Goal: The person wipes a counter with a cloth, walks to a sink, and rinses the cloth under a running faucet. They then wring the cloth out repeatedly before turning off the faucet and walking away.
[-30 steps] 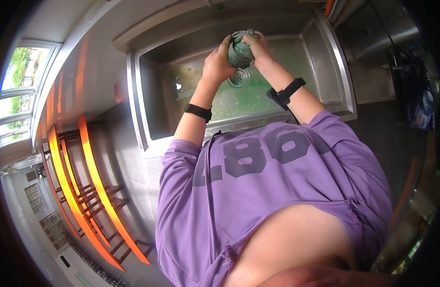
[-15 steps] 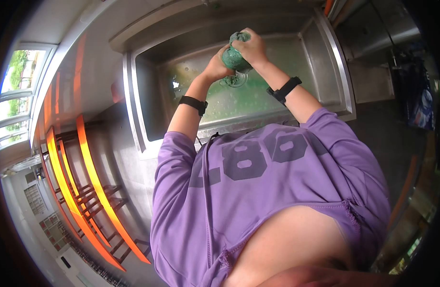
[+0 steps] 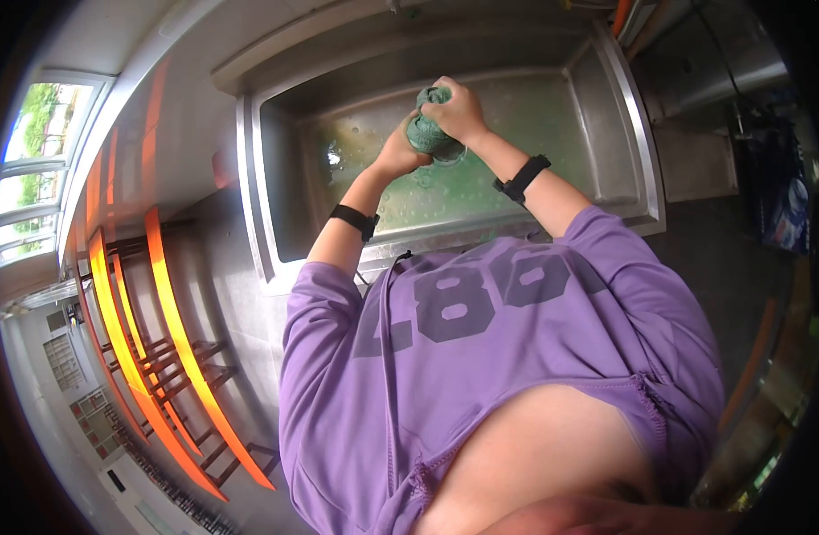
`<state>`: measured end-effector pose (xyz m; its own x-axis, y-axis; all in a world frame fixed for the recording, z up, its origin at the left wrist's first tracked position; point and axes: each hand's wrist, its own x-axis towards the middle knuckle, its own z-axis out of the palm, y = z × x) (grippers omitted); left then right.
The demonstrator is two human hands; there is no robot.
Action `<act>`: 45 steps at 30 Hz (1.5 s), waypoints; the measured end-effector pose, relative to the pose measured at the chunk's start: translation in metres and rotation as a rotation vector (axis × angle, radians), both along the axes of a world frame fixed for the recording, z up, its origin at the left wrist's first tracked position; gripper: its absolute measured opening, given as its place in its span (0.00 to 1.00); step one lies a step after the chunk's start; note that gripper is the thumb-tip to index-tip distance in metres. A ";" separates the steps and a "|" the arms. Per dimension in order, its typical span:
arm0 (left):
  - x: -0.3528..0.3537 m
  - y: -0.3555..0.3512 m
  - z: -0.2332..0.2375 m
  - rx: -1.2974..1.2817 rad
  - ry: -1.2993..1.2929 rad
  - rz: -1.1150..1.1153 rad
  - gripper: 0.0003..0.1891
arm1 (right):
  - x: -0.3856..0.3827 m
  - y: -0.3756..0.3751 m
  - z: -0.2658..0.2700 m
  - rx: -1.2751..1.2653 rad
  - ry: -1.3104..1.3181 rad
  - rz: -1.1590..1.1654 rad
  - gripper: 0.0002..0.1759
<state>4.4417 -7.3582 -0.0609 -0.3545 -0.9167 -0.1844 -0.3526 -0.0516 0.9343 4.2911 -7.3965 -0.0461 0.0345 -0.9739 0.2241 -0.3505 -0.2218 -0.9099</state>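
Two fists clamp the green cloth [image 3: 425, 135] at upper centre; I see the right hand [image 3: 458, 111] on top and the left hand [image 3: 394, 158] lower-left, both over the sink [image 3: 249, 178].

Large grey "86" across the purple shirt [image 3: 481, 294]

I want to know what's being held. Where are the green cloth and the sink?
green cloth [image 3: 425, 138]: head view, on its bunched lower part.
sink [image 3: 598, 116]: head view, on its bare right wall.
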 end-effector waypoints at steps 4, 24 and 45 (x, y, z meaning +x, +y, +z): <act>0.013 0.010 0.016 0.050 0.084 0.068 0.54 | -0.002 -0.002 -0.002 0.054 -0.324 0.131 0.15; -0.003 0.017 0.014 0.427 0.477 0.077 0.19 | -0.011 -0.009 0.005 0.041 -0.642 0.262 0.32; 0.021 -0.023 0.079 -1.312 -0.661 -0.324 0.24 | -0.071 -0.012 -0.013 0.999 -1.146 1.371 0.55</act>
<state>4.4625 -7.3809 0.0184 -0.7515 -0.4534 0.4792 -0.5492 0.8324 -0.0737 4.2204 -7.4086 -0.0592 0.9591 -0.2118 0.1876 0.2785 0.8235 -0.4943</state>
